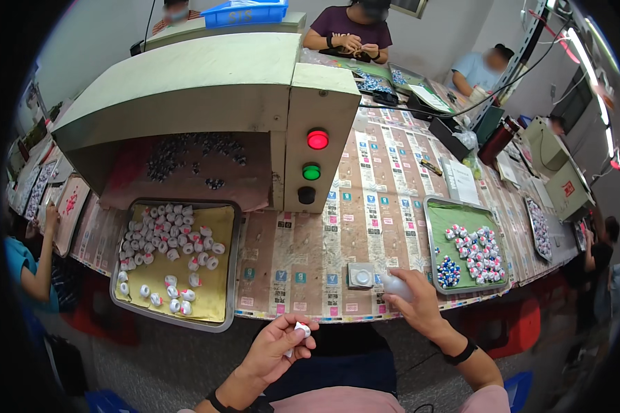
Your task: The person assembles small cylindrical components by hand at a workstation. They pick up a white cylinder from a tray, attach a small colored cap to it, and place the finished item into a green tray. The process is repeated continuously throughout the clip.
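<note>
- Holding a small white cap between curled fingers, the left hand sat low, off the tabletop edge.
- The right hand closed around a blurred whitish piece near a small square holder.
- A tray of white caps lay to the left.
- A green-lined tray of coloured pieces lay to the right, both within reach.

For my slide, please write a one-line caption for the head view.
Left hand holds a small white piece, right hand a pale one, between two trays of small parts.
</note>
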The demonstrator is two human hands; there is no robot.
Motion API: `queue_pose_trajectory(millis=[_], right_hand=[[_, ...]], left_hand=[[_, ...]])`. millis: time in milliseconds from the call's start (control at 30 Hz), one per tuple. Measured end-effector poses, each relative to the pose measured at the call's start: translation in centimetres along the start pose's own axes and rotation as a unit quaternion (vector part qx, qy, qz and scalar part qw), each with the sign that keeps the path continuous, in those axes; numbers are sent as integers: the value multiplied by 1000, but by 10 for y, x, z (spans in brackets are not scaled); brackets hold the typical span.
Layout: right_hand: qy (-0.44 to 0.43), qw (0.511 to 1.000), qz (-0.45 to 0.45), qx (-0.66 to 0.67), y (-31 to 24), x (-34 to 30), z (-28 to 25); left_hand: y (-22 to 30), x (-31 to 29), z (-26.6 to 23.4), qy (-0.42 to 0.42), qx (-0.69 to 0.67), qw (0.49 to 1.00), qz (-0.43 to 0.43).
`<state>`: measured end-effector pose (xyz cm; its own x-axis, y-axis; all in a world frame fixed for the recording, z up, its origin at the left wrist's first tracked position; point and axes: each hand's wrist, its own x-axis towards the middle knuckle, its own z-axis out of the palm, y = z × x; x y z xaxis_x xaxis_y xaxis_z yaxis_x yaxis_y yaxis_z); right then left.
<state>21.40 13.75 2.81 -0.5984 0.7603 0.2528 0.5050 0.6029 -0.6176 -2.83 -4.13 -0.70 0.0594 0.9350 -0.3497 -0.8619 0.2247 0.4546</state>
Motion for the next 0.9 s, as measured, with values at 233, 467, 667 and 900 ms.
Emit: queue_pose_trajectory(millis=[233, 467, 667, 900], right_hand=[[28, 999, 29, 12, 5, -2, 5], [44, 999, -13, 4, -5, 6, 4], [44, 998, -47, -1, -9, 10, 3], [41, 998, -47, -1, -11, 10, 1]], left_hand=[[0, 0, 2, 3, -6, 1000, 2], [1, 1, 2, 4, -2, 1000, 8], [0, 0, -1, -7, -2, 1000, 10], [1, 1, 0, -21, -13, 1000, -7]])
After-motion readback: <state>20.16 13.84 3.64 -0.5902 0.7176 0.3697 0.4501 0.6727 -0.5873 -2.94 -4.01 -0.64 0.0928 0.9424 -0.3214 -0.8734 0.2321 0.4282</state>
